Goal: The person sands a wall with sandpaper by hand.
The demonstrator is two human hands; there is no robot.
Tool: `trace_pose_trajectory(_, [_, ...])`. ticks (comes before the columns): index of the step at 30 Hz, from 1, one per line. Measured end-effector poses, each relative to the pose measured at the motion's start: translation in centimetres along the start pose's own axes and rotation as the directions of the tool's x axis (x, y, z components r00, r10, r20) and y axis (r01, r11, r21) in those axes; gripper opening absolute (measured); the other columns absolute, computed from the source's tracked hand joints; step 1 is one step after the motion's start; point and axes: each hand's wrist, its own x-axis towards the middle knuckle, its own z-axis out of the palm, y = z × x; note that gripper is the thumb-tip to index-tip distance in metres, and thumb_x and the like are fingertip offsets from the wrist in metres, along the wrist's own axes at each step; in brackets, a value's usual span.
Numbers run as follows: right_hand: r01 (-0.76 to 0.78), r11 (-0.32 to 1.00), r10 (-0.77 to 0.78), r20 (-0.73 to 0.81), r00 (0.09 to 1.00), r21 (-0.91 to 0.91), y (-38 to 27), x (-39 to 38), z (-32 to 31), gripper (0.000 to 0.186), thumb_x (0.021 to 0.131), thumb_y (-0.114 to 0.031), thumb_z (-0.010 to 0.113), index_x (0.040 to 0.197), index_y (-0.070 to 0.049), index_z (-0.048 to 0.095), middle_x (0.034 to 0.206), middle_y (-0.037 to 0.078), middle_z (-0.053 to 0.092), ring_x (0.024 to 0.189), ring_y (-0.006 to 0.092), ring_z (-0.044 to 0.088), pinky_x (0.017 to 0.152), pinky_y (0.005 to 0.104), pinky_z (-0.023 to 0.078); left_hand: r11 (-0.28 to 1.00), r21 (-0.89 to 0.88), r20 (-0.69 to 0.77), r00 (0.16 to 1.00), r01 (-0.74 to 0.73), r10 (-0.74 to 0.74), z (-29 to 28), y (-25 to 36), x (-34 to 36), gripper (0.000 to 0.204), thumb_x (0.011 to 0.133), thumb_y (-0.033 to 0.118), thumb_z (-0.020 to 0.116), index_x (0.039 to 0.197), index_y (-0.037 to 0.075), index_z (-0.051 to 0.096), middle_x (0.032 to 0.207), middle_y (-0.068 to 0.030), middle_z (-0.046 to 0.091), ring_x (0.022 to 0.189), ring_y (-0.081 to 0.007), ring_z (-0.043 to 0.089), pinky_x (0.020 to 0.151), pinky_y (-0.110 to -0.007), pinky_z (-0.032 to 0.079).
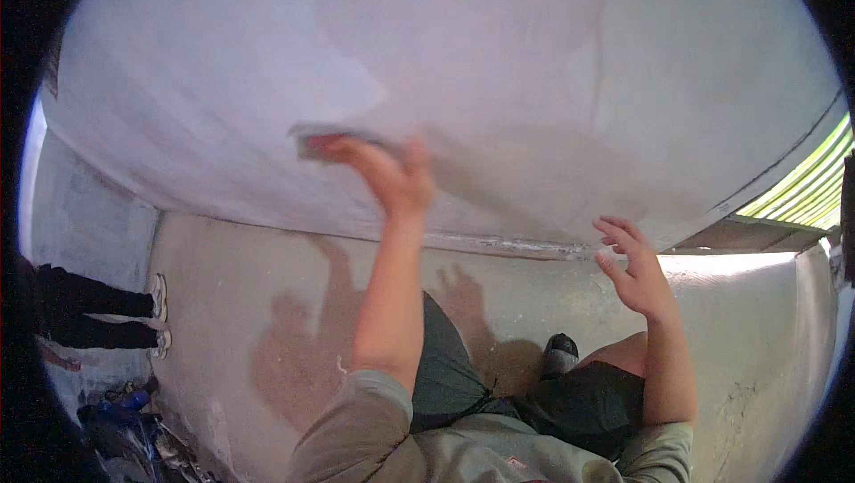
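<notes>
My left hand [387,171] is blurred by motion, its fingers on a flat grey pad [307,149] with a reddish part. It holds the pad against the large pale grey plastered wall [499,55] in front of me, left of centre. My right hand [631,265] is raised at the right, near the bottom of the wall, with its fingers loosely apart and nothing in them. The pad's exact shape is hard to make out.
At the left a person's dark-trousered legs [98,305] and pale shoes show, with blue and dark items [125,412] below them. The concrete floor [249,269] carries shadows. My knees and a dark shoe [559,354] are below. Green slats [802,180] are at the right.
</notes>
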Motion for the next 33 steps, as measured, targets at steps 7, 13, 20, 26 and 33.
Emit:
trace_pose_trajectory(7, [-0.002,1.0,0.001,-0.026,1.0,-0.027,-0.2,0.4,0.6,0.048,0.095,-0.023,0.067,0.139,-0.008,0.057,0.137,0.018,0.056,0.11,0.0303,0.062,0.097,0.041,0.05,0.944,0.166,0.162,0.952,-0.285,0.259,1.8,2.5,-1.3,0.121,0.089,0.07,0.055,0.155,-0.009,-0.01,0.163,-0.0329,-0.013,0.152,-0.0478,-0.012,0.122,-0.057,-0.006])
trace_pose_trajectory(13, [0.06,0.995,-0.06,0.005,0.998,-0.078,-0.1,-1.0,0.4,0.048,0.094,-0.022,0.067,0.139,-0.008,0.057,0.137,0.019,0.055,0.112,0.0319,0.062,0.098,0.0413,0.05,0.965,-0.023,-0.021,0.965,0.262,-0.262,-1.3,-2.0,1.8,0.121,0.092,0.07,0.052,0.154,-0.01,-0.014,0.163,-0.0325,-0.014,0.151,-0.0477,-0.014,0.122,-0.057,-0.008])
trace_pose_trajectory(20, [-0.05,0.999,0.05,-0.045,0.998,-0.007,-0.3,-0.1,-0.2,0.049,0.093,-0.021,0.068,0.139,-0.008,0.057,0.139,0.019,0.055,0.11,0.0326,0.063,0.096,0.0408,0.05,0.904,0.049,0.439,0.822,-0.424,0.362,2.3,6.8,-5.1,0.122,0.084,0.071,0.059,0.158,-0.007,0.002,0.165,-0.0299,-0.001,0.153,-0.0476,0.0,0.123,-0.06,0.004])
trace_pose_trajectory(26, [0.034,0.999,-0.034,0.008,0.999,-0.017,-0.6,-1.5,-0.2,0.051,0.093,-0.022,0.069,0.14,-0.008,0.056,0.14,0.019,0.054,0.115,0.0324,0.061,0.098,0.0417,0.049,0.991,0.066,-0.054,0.992,0.117,-0.113,0.1,0.3,1.6,0.111,0.093,0.064,0.054,0.156,-0.01,0.001,0.164,-0.0318,-0.007,0.153,-0.0469,-0.006,0.124,-0.055,-0.002])
trace_pose_trajectory(33, [0.037,0.993,-0.034,0.028,0.999,-0.112,-1.0,-1.6,-0.4,0.052,0.093,-0.023,0.069,0.14,-0.007,0.055,0.142,0.02,0.052,0.118,0.0348,0.059,0.102,0.0434,0.047,0.975,0.14,-0.074,0.98,-0.175,0.187,0.0,-0.7,-0.8,0.112,0.093,0.073,0.044,0.157,-0.009,0.0,0.164,-0.0303,-0.011,0.152,-0.0469,-0.012,0.123,-0.055,-0.006])
